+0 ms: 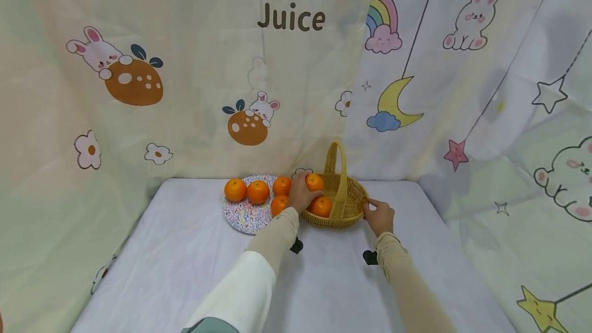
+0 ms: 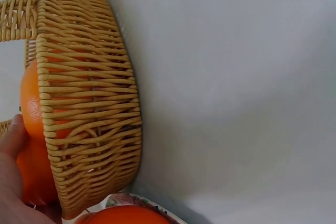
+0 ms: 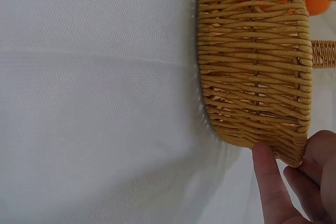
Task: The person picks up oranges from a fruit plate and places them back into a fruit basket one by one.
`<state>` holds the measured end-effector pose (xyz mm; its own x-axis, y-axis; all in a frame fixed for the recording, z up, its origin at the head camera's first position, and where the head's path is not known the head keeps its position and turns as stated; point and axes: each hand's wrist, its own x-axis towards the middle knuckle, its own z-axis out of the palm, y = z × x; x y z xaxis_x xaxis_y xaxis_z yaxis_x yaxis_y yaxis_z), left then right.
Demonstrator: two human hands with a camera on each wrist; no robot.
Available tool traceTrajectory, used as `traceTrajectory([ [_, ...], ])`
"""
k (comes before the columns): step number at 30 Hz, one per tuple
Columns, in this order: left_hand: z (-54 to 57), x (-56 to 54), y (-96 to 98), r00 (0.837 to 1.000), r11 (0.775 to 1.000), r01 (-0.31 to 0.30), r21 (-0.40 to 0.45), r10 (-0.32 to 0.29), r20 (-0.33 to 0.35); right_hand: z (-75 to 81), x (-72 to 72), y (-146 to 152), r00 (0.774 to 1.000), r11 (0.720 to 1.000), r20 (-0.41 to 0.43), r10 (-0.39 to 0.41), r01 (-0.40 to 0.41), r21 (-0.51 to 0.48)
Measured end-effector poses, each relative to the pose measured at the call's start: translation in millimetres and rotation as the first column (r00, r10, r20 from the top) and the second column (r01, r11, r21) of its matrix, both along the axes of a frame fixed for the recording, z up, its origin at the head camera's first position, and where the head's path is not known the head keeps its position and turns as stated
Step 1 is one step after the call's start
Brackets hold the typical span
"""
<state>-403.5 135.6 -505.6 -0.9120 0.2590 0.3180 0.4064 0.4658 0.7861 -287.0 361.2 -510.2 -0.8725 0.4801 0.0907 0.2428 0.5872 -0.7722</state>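
My left hand (image 1: 301, 195) grips an orange (image 1: 315, 182) at the left side of a wicker basket (image 1: 353, 199). Another orange (image 1: 320, 206) lies inside the basket, just below the held one. In the left wrist view the thumb (image 2: 13, 137) presses on orange peel, while the other fingers are mostly hidden. My right hand (image 1: 380, 217) pinches the basket's right rim; the right wrist view has one finger (image 3: 269, 177) against the outer weave. Left of the basket, several oranges (image 1: 258, 192) sit on a speckled plate (image 1: 245, 220), partly covered by my left hand.
The basket's tall arched handle (image 1: 342, 179) rises over its middle. A white cloth covers the table (image 1: 185, 251), whose back edge meets a printed curtain (image 1: 199, 66). Plate and basket stand side by side near that edge.
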Motion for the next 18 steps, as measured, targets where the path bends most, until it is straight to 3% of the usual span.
traceTrajectory([
  [6,-1.7,-1.4,0.3,0.999,0.997,-0.032,-0.068,0.031,-0.016,3.3,-0.7,-2.1,1.0,1.0,-0.023,0.005,-0.005,0.002],
  [12,-1.9,-2.7,1.7,1.0,0.989,-0.023,-0.144,0.024,0.005,-0.6,-0.2,-0.7,1.0,1.0,-0.009,-0.005,0.005,-0.005],
  [18,3.0,-3.0,2.0,1.0,0.983,-0.017,-0.184,0.02,0.015,-2.1,-0.6,-0.3,0.999,1.0,-0.053,0.003,-0.003,0.001],
])
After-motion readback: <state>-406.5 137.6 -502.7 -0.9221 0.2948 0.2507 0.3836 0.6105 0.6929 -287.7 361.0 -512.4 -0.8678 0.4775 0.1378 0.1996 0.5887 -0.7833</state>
